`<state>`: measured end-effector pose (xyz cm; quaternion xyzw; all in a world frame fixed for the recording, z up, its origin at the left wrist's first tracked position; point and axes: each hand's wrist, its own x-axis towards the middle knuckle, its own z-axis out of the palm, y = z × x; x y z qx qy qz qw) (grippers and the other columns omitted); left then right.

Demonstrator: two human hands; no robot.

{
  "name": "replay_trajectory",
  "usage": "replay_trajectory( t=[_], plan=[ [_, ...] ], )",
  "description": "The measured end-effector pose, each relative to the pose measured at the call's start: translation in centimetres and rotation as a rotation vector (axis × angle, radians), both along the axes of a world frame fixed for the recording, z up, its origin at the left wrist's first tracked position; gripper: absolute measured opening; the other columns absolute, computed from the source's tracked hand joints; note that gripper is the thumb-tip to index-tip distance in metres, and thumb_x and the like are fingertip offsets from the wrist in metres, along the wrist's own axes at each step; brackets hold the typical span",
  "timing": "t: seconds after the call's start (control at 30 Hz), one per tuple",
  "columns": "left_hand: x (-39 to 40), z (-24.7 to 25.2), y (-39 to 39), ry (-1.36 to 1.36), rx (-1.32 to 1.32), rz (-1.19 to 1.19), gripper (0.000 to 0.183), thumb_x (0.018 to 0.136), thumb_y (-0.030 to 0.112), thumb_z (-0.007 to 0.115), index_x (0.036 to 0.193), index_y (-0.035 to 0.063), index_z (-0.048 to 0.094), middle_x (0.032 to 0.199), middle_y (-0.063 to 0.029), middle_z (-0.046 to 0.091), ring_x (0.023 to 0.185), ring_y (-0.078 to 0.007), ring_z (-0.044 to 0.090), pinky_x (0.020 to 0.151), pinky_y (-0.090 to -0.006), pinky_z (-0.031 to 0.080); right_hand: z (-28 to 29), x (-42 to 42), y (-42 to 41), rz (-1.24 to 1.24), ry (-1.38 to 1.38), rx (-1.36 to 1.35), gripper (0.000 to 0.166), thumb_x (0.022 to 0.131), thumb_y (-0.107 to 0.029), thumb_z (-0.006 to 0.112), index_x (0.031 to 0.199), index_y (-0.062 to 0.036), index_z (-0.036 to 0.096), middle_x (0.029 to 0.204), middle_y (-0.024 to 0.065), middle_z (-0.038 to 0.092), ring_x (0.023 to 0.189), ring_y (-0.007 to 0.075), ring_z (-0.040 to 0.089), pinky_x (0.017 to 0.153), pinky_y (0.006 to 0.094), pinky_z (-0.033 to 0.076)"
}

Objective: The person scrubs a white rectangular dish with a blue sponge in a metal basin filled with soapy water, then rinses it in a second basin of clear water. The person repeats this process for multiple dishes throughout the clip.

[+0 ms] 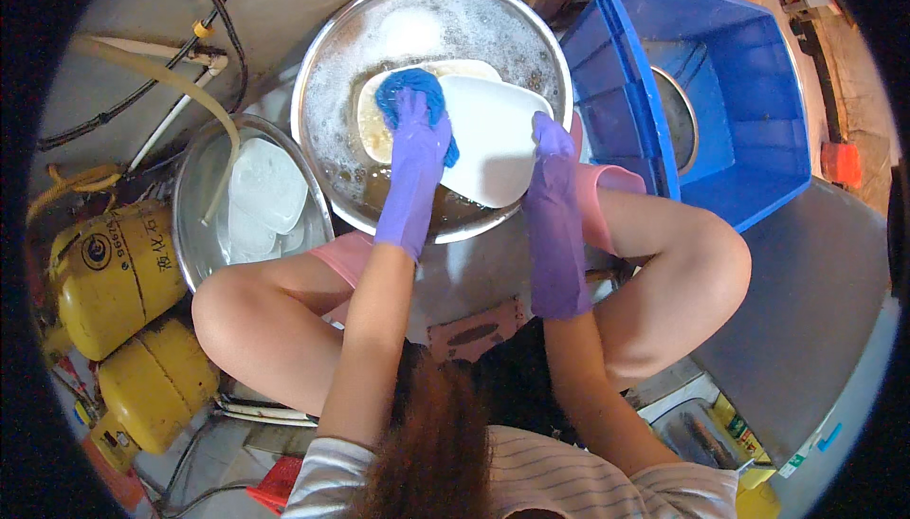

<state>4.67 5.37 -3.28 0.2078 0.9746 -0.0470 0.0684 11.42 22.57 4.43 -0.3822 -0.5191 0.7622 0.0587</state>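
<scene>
My left hand [416,142], in a purple rubber glove, presses a crumpled blue cloth [410,82] at the left edge of a white plate [490,138]. The far right edge of that plate is gripped by my right hand [554,146], gloved the same way. Both hands are over a large round metal basin [306,156] of soapy water. Another pale plate [373,142] lies in the suds beneath the cloth and partly under the held plate; foam and my left hand hide some of it.
At the left, a second metal basin [186,234] holds several white dishes [269,185] in water, with a hose [226,195] hanging in. Yellow gas cylinders [117,277] lie beyond it. Stacked blue plastic bins [753,92] stand at the right, a round metal-rimmed item inside. My knees flank the large basin.
</scene>
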Motion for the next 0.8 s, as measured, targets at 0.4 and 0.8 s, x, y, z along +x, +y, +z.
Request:
replay_trajectory(
  t=[0.4,0.8],
  plan=[
    [7.0,11.5,7.9,-0.673,1.016,0.176,0.045,0.097,0.031,0.048,0.136,0.0066,0.047,0.127,-0.0245,0.055,0.114,-0.0430,0.054,0.095,-0.0401,0.044,-1.6,0.7,-0.1,-0.136,0.213,-0.215,0.035,0.095,-0.032,0.055,0.112,-0.0011,0.059,0.102,0.0095,0.062,0.097,0.0166,0.058,0.088,0.0301,0.045],
    [-1.6,1.7,-0.3,-0.480,0.786,0.589,0.067,0.091,0.052,0.050,0.148,0.0214,0.032,0.107,-0.0234,0.063,0.093,-0.0329,0.063,0.082,-0.0376,0.048,2.5,0.1,-3.0,0.225,0.310,0.089,0.069,0.081,-0.009,0.069,0.141,-0.0001,0.037,0.130,0.0179,0.051,0.119,0.0242,0.052,0.102,0.0343,0.040]
  ],
)
